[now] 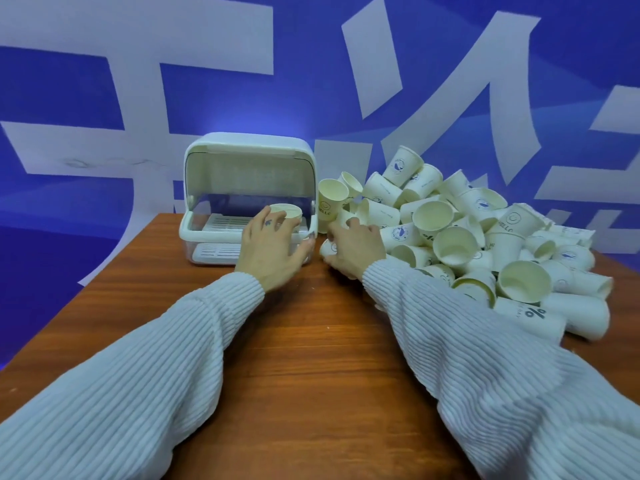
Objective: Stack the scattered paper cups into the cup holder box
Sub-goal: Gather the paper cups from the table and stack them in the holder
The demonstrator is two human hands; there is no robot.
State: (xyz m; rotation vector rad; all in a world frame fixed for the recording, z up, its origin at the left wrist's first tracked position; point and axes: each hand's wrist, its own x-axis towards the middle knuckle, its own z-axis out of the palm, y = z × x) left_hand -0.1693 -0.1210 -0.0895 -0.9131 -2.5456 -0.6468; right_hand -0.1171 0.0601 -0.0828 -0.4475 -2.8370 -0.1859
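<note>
A white cup holder box (214, 188) stands open at the far middle of the wooden table (294, 358), its lid swung up. My left hand (268, 249) grips an upright paper cup (289, 212) inside the box's right side, above the slatted tray. My right hand (355, 245) reaches into the left edge of a big pile of paper cups (460, 233), and its curled fingers hold a cup (327, 247) lying on its side, mostly hidden by the hand. An upright cup (330, 199) stands between the box and the pile.
The pile of several cream cups covers the right far part of the table and reaches its right edge. A blue wall with large white characters (433, 81) rises right behind the table. The table's left edge runs diagonally near the box.
</note>
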